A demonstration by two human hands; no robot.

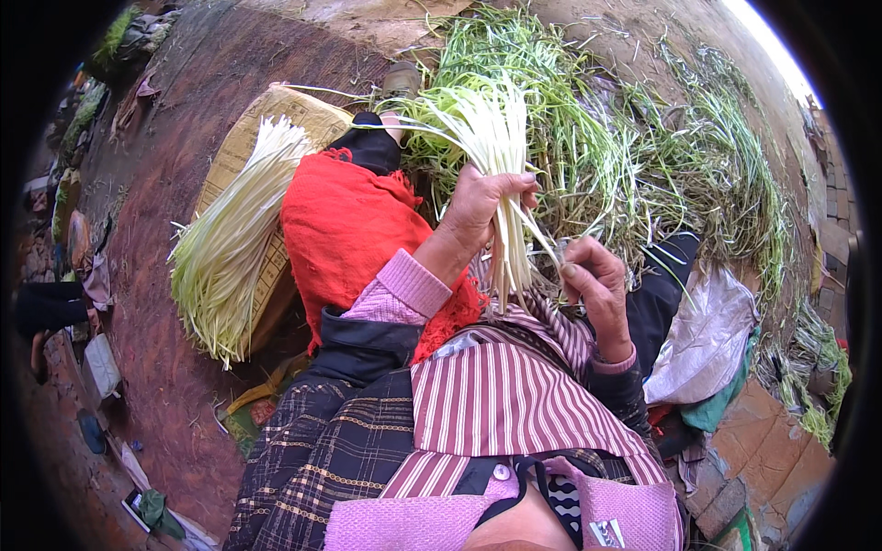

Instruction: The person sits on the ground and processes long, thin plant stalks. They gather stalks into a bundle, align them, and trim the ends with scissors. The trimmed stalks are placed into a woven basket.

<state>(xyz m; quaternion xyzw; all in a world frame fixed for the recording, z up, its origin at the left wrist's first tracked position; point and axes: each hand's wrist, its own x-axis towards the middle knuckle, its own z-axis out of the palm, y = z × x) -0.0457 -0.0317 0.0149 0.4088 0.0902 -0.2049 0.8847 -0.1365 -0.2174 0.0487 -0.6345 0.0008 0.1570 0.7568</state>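
Note:
My left hand (482, 200) grips a bunch of pale blanched chives (499, 131) around its middle, over my lap. The white stalk ends hang below the fist, and the leafy ends fan out above it. Just right of these ends, my right hand (596, 282) pinches the tip of a single white chive stalk (541, 231), which slants out of the bunch. To the left, a thick sorted bundle of chives (238, 241) lies on a yellow printed cardboard piece (238, 141). A large heap of loose green chives (551, 110) with dirty roots spreads beyond my hands.
A red cloth (351, 234) covers my left knee, and a striped apron (510, 399) covers my lap. White plastic sheeting (710, 337) lies at right. Another person's dark-clothed leg (52, 306) shows at far left. Reddish matting (145, 303) covers the ground at left.

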